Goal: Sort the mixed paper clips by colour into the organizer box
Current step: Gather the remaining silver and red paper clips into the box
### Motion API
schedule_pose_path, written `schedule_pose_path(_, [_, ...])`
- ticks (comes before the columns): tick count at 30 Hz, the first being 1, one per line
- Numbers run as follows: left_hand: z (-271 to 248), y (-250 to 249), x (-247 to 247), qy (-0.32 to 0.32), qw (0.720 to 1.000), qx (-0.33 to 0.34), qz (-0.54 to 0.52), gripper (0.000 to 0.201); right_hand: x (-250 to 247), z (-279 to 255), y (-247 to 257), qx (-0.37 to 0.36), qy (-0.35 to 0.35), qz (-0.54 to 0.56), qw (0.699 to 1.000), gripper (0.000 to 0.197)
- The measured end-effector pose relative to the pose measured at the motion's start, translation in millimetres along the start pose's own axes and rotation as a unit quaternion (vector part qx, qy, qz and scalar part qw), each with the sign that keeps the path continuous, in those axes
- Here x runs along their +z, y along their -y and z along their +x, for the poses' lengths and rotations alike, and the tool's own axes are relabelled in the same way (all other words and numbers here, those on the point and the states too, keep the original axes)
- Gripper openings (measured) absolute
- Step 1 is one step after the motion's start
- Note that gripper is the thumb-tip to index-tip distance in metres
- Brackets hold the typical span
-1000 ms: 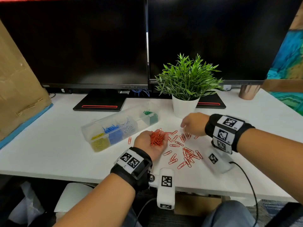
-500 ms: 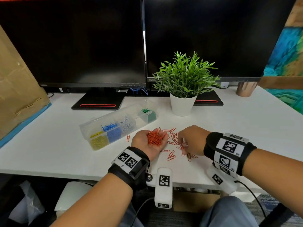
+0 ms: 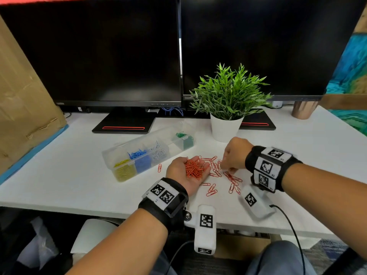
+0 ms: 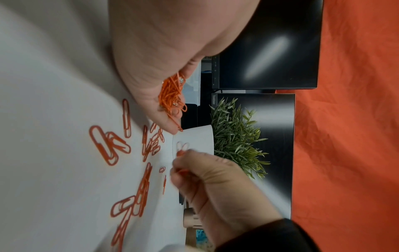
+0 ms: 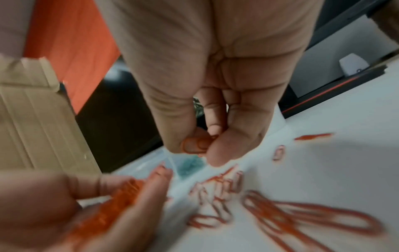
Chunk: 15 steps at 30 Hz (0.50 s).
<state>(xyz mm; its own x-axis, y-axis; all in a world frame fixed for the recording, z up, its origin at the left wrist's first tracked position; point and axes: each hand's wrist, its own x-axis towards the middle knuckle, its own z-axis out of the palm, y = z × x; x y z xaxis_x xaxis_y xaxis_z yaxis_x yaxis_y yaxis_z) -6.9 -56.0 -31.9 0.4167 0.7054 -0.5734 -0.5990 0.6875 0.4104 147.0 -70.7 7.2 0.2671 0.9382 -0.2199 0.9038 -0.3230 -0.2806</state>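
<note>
Change since half a second ago: the right hand [image 3: 235,153] has shifted back from the near part of the scatter toward the plant pot [image 3: 224,129], uncovering more loose red clips [image 3: 231,178] on the white surface [image 3: 69,175]. The left hand [image 3: 186,171] has held its place and its load.

Left of the plant pot, the organizer box [image 3: 148,150] lies at an angle on the surface, holding yellow, blue, silver and green clips in separate compartments. One stray red clip [image 3: 159,168] lies between the box and the left hand.

The left hand rests palm up, fingers loosely cupped round a heap of red clips [image 3: 193,168]; the grip is partly closed as a cradle rather than a pinch.

The right hand is just in front of the pot, knuckles up, fingers curled downward. In the right wrist view, its thumb and fingertips [image 5: 220,153] pinch a few red clips [image 5: 197,143]; the grip is closed on them. The exact count cannot be told through the blur.

The remaining loose red clips lie scattered between and beneath the two hands, in front of the pot.
</note>
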Motion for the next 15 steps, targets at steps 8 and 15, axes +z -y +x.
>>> schedule_pose_path(8, [2,1,1,0.022,0.999,-0.008,-0.043,0.027,-16,-8,43,-0.105,0.047,0.186,0.976,0.007])
schedule_pose_path(15, [-17,-26,-11,-0.010,0.996,0.018,-0.083,0.028,-8,11,69,-0.249,-0.053,-0.004,0.967,0.023])
